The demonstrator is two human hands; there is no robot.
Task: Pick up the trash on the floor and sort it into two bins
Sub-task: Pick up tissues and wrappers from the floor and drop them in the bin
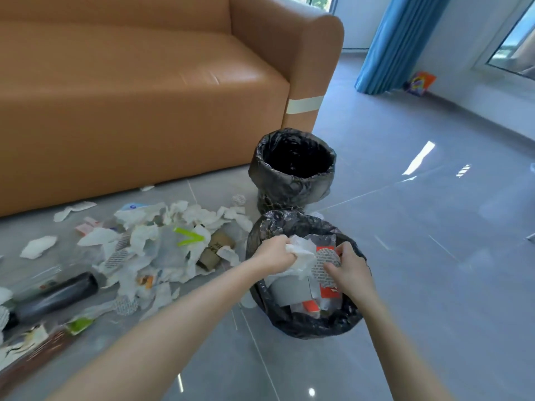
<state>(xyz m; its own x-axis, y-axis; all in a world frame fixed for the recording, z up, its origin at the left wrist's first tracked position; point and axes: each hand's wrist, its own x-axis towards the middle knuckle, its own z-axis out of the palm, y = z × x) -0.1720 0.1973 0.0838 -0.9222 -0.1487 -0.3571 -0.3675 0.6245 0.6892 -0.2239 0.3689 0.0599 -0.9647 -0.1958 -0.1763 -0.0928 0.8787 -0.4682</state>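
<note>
From the head camera, both hands are over the near bin (pixel 317 328), a black-lined bin that stands on the grey floor (pixel 405 256) just in front of the far bin (pixel 289 185). The left hand (pixel 275 254) is clenched round a crumpled white tissue (pixel 302 251). The right hand (pixel 348 273) pinches a printed paper scrap (pixel 325 263) between thumb and fingertips. Both pieces hang above the bin's mouth, touching each other. Inside lie grey card, white paper and orange scraps. The far bin looks dark inside, and I cannot tell whether it holds anything.

The step in hand appears to be dropping paper into the near bin. To do it well, both hands should be well inside the rim before letting go, since tissue is light and drifts, and the liner sags inward on the near side. Opening the fingers fully matters, as crumpled tissue tends to cling. Pressing the load down a little would leave room for more.

Much remains. A pile of trash (pixel 162 250) lies to the left, along the front of the tan sofa (pixel 144 96). It is mostly tissue, with a cardboard tube (pixel 215 248) at its right edge and a dark bottle (pixel 58 295) near the left edge of view. The bottle probably belongs in the far bin.
</note>
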